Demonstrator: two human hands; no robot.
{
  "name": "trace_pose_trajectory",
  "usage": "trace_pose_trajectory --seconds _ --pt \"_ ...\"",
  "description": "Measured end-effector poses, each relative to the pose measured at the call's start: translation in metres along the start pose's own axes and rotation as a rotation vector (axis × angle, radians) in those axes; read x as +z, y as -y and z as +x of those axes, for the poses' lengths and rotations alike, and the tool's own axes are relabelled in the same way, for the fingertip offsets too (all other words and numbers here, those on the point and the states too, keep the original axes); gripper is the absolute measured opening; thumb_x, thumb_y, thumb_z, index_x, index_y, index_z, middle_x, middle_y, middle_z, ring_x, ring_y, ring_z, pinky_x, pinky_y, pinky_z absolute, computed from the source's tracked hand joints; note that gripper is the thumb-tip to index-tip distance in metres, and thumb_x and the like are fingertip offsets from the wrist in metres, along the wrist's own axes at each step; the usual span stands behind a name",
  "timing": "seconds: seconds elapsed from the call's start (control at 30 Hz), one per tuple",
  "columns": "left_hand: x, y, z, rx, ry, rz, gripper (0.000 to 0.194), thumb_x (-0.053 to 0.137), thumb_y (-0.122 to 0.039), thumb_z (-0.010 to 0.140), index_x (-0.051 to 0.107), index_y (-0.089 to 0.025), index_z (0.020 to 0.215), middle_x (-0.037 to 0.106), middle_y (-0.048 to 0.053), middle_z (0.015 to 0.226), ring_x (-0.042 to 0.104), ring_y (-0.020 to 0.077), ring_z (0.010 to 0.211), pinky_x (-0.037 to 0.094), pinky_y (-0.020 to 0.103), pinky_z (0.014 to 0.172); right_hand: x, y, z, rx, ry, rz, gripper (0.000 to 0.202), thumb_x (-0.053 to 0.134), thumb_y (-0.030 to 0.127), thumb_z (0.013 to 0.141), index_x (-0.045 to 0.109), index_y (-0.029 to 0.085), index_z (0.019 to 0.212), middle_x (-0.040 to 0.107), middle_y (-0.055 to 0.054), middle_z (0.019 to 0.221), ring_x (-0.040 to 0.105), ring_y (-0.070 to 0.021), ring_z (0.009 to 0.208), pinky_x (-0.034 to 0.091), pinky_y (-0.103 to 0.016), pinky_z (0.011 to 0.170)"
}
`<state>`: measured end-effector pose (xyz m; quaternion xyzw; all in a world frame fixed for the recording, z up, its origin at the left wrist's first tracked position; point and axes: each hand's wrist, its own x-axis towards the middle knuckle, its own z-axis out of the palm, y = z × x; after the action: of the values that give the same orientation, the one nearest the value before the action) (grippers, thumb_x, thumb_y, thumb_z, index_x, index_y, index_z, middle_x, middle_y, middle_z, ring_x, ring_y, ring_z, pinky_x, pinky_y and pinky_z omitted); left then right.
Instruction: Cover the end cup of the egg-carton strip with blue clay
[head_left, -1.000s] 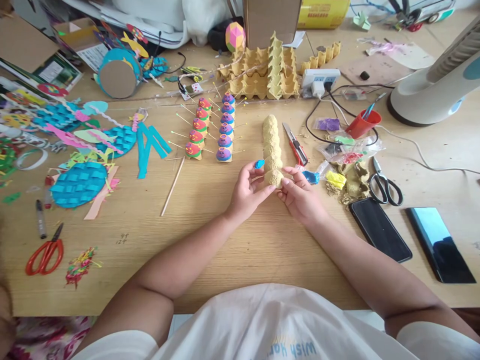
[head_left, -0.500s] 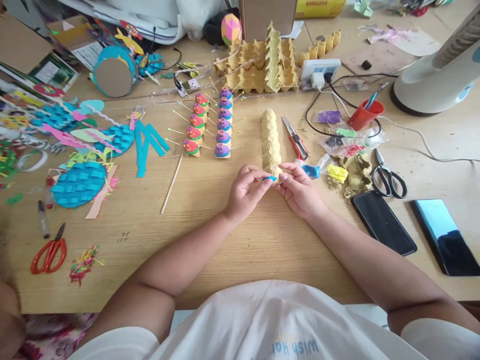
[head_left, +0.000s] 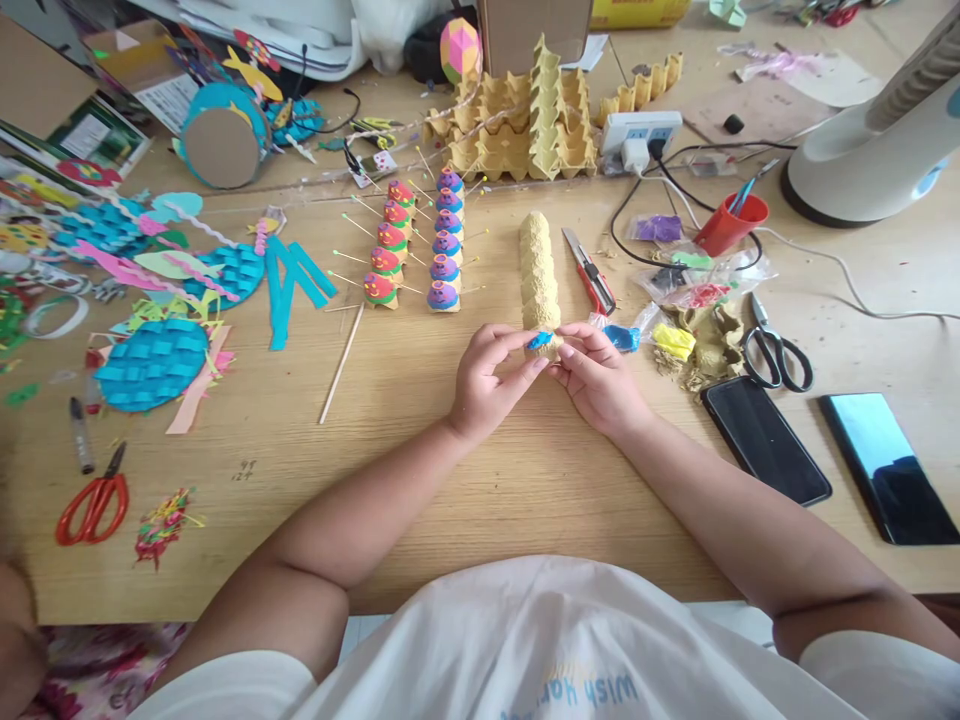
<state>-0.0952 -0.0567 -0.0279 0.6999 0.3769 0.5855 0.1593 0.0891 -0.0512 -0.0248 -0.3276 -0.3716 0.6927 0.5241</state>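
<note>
We're looking down at a light-brown wood-grain table (head_left: 420, 540) that is carrying everything here. At its back, a tan moulded-pulp egg tray (head_left: 487, 155) is lying beside a white power strip. Right side: two black slab phones, the left one (head_left: 766, 440) and the right one (head_left: 890, 468), are lying tilted, near each other but apart.

Main part: a pale-yellow, bumpy pulp egg-carton strip (head_left: 538, 270) is lying mid-table, its near end sitting between our hands. Left of it, two painted pulp strips are standing in parallel, a red-and-green one (head_left: 388, 245) and a purple-and-blue one (head_left: 446, 245), thin pins sticking out sideways.

Our left hand (head_left: 484, 385) is gripping the yellow strip's near end from the left, thumb low, index fingertip touching the blue piece on top. Our right hand (head_left: 607, 385) is clamping the same end from the right, thumb and fingers pressing on it.

Black-handled metal scissors (head_left: 776, 360) are lying just above the phones; a red-and-grey box cutter (head_left: 591, 275) is resting right of the strip. Smaller: a bright-yellow soft lump (head_left: 673, 341) is sitting beyond our right hand. Smallest: a small blue soft lump (head_left: 540, 341) is resting on the strip's near bump.
</note>
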Motion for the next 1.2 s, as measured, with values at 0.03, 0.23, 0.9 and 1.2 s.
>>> trace_pose_trajectory --seconds 0.03,0.23,0.9,1.2 --pt "0.0 0.0 0.0 -0.025 0.007 -0.024 0.023 0.079 -0.032 0.101 0.08 -0.024 0.122 0.073 0.004 0.104 0.067 0.0121 0.089 0.056 0.026 0.076 0.0 0.0 0.0 -0.016 0.009 -0.012 0.035 0.097 0.042 0.08 0.077 0.034 0.107 0.076 0.004 0.103 0.068 -0.0107 0.085 0.063 -0.025 0.081" --pt "-0.001 -0.003 -0.004 -0.173 0.058 -0.236 0.024 0.076 -0.023 0.098 0.081 -0.027 0.122 0.072 0.003 0.105 0.059 0.0106 0.08 0.05 0.025 0.071 0.001 -0.001 -0.003 -0.074 0.046 -0.103 0.045 0.098 0.047 0.081 0.078 0.038 0.12 0.074 0.003 0.097 0.069 -0.0139 0.089 0.063 -0.03 0.086" --pt "-0.007 -0.016 0.0 0.046 0.16 -0.003 0.029 0.062 -0.008 0.092 0.074 -0.022 0.115 0.072 0.003 0.098 0.066 0.0196 0.094 0.055 0.037 0.087 0.002 0.003 -0.009 -0.36 0.003 -0.481 0.032 0.086 0.061 0.091 0.089 0.036 0.111 0.086 -0.002 0.105 0.078 -0.0191 0.095 0.064 -0.04 0.093" --pt "-0.006 -0.021 0.002 0.025 0.118 0.024 0.004 0.071 -0.024 0.099 0.068 -0.024 0.102 0.074 0.003 0.096 0.069 0.0195 0.093 0.057 0.038 0.087 0.005 0.005 -0.01 -0.329 0.006 -0.492 0.031 0.083 0.064 0.092 0.09 0.034 0.098 0.084 -0.002 0.095 0.075 -0.0207 0.09 0.061 -0.041 0.09"
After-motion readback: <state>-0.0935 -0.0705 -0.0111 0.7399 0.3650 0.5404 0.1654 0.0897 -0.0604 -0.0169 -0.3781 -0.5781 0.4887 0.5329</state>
